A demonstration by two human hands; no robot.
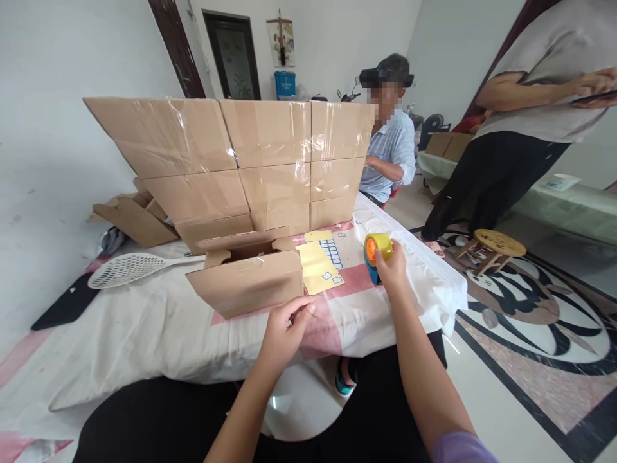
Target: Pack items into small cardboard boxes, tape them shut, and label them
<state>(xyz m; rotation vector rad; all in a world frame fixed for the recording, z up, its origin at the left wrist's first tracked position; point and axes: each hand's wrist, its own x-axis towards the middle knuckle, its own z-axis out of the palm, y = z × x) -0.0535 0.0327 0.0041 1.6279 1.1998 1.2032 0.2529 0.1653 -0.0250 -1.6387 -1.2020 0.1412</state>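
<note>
My right hand (393,265) is closed around a tape dispenser (370,260) with a blue body, an orange hub and a yellowish roll, at the right side of the table. My left hand (288,328) is in front of the small cardboard box, its thumb and fingertips pinched together; whether anything thin is between them I cannot make out. That cardboard box (250,283) stands with its top flaps up and its inside partly showing. Yellow paper sheets (318,267) with blue markings lie between the box and the dispenser.
Stacked, taped cartons (274,132) form a wall along the table's back. A white perforated skimmer (130,270), a black flat item (67,302) and folded cardboard (137,218) lie left. One person (393,141) sits behind; another (544,96) stands right, near a wooden stool (496,242).
</note>
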